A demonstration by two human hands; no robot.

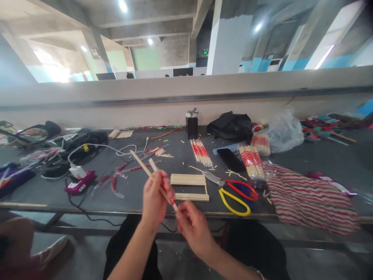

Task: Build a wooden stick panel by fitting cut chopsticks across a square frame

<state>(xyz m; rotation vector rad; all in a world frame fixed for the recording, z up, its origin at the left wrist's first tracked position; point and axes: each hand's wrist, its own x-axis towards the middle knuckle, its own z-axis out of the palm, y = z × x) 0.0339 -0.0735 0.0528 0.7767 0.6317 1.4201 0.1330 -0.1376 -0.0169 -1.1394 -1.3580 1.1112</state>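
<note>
My left hand [156, 194] is closed around a pair of wooden chopsticks [141, 164] that slant up to the left, their tips apart. Red printing shows at their lower end. There, the thumb and fingers of my right hand [190, 223] pinch the bottom tip. Just beyond my hands lies a rectangular frame of pale sticks [188, 179], with thick rows at top and bottom and a thin stick on the right side. Scissors [214, 178] with one red and one yellow handle rest to the right of this frame.
Wrapped chopstick bundles [201, 153] lie farther back, near a black phone [231, 159] and a black bag [230, 126]. A striped cloth [310, 198] overhangs the table edge at right. Red-handled pliers [114, 182] and a purple power strip [80, 184] with cables are at left.
</note>
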